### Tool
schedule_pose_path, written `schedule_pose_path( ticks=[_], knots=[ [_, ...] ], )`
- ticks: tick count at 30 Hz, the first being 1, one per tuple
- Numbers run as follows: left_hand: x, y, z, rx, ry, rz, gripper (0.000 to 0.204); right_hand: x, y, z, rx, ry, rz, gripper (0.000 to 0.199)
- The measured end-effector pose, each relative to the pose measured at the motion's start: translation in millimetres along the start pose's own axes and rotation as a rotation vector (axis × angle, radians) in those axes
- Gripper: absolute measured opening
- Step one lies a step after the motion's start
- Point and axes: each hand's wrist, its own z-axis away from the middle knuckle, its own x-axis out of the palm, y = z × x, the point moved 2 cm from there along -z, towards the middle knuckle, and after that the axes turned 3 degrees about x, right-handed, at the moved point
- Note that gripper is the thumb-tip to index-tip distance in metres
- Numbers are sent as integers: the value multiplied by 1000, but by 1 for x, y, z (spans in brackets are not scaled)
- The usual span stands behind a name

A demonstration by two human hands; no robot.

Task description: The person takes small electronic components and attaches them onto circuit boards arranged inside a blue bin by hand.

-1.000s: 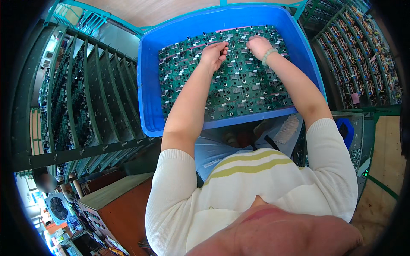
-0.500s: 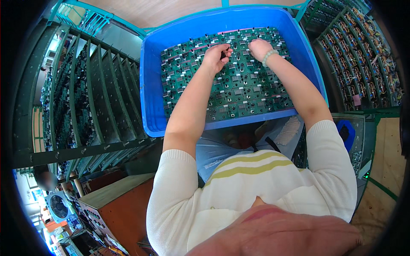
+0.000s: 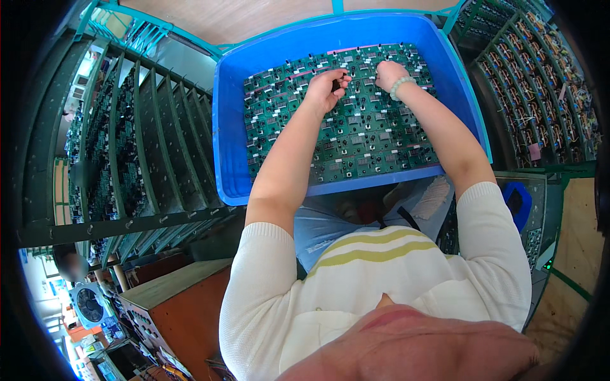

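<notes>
Green circuit boards (image 3: 356,143) with small displays, black and white components lie in rows inside a large blue plastic tub (image 3: 230,127). Over the far middle rows, my left hand (image 3: 326,90) is turned partly palm-up with its fingers curled. Small black parts (image 3: 335,84) show between those fingers. To its right, my right hand (image 3: 393,77) has its fingers pinched together, low over the boards. Whatever sits in that pinch is hidden by the hand. A pale bead bracelet (image 3: 398,87) circles the right wrist.
On the left stands a dark slotted rack (image 3: 165,140) holding circuit boards upright. More racks with wired boards (image 3: 540,89) rise at the right. An orange-brown cabinet (image 3: 190,311) is at the lower left, and a blue object (image 3: 518,206) lies right of my elbow.
The whole scene has shifted slightly right in the picture. My right hand's pinch has turned a little and sits slightly lower; the left hand stays curled around the black parts.
</notes>
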Motion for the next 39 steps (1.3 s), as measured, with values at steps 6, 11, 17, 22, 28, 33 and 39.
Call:
schedule_pose_path(
  ticks=[6, 11, 17, 22, 28, 33, 39],
  knots=[
    [0, 1, -1, 4, 16, 25, 19, -4, -4, 3, 25, 3, -20, 19],
    [1, 2, 1, -5, 49, -11, 15, 2, -5, 5, -35, 80, 37, 14],
    [-7, -15, -9, -22, -16, -3, 17, -22, -22, 23, -357, 421, -297, 13],
    [-2, -10, 0, -8, -5, 32, 15, -19, -45, 22, -389, 171, -945, 17],
    [-2, -8, 0, -32, 10, 3, 15, -12, -40, 14, -349, 139, -898, 12],
    [-7, -15, -8, -17, 21, -84, 13, -1, -34, 5, -372, 111, -885, 10],
    [-2, -9, -7, 54, 45, -115, 8, -1, -22, -8, -265, 144, -891, 15]
  ],
)
